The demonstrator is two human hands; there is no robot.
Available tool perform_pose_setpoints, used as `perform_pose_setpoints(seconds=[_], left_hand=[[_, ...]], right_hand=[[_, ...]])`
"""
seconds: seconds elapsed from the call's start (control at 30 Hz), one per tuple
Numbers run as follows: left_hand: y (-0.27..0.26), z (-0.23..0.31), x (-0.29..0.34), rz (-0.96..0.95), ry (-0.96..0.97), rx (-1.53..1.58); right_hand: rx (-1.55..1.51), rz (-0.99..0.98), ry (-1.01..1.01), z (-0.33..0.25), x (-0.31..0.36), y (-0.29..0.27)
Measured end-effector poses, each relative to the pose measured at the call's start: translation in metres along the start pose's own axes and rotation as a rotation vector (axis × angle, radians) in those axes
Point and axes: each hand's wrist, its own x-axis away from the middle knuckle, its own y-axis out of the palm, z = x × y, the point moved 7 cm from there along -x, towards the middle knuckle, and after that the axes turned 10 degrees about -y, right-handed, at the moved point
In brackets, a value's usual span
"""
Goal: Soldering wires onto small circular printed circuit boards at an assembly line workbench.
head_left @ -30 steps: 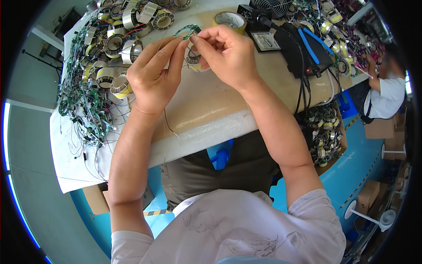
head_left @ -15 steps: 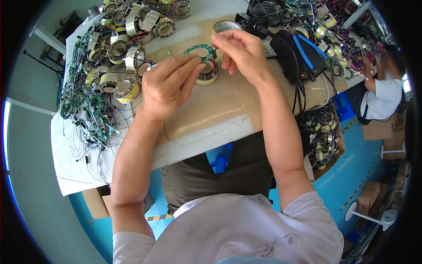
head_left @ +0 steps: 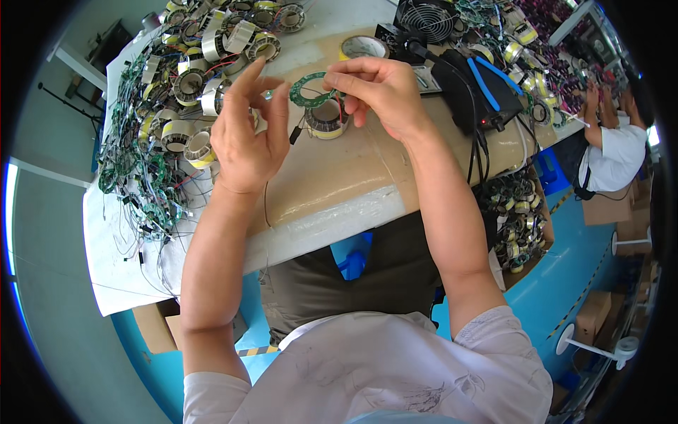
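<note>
A green ring-shaped circuit board [head_left: 308, 102] is pinched at its right side between the thumb and fingers of my right hand [head_left: 378, 92]. It is held above a wound coil [head_left: 329, 130] with a yellow band, which sits on the brown work surface. A red wire runs by the coil, and a thin dark lead with a small black connector [head_left: 296, 134] hangs left of it. My left hand [head_left: 247, 138] is just left of the board, its fingers spread and apart from the ring.
Many coils [head_left: 188, 85] and a tangle of green boards and wires [head_left: 152, 191] heap up at the left. A tape roll [head_left: 364, 46], a fan [head_left: 426, 21] and a black box [head_left: 487, 106] with blue-handled pliers [head_left: 484, 83] stand at the back right. Another person [head_left: 613, 162] works at far right.
My left hand has opened and drawn back left from the board. My right hand has come slightly left and now grips the ring, which has tilted; a dangling black connector now shows.
</note>
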Motion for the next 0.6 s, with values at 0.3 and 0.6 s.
perform_pose_setpoints(seconds=[0.3,0.6], left_hand=[[0.015,-0.040,0.013,-0.212,-0.565,0.795],[0.022,-0.040,0.015,-0.340,-0.584,0.777]], right_hand=[[0.029,0.025,-0.013,-0.002,0.000,-0.003],[0.035,0.025,-0.013,-0.002,0.000,-0.003]])
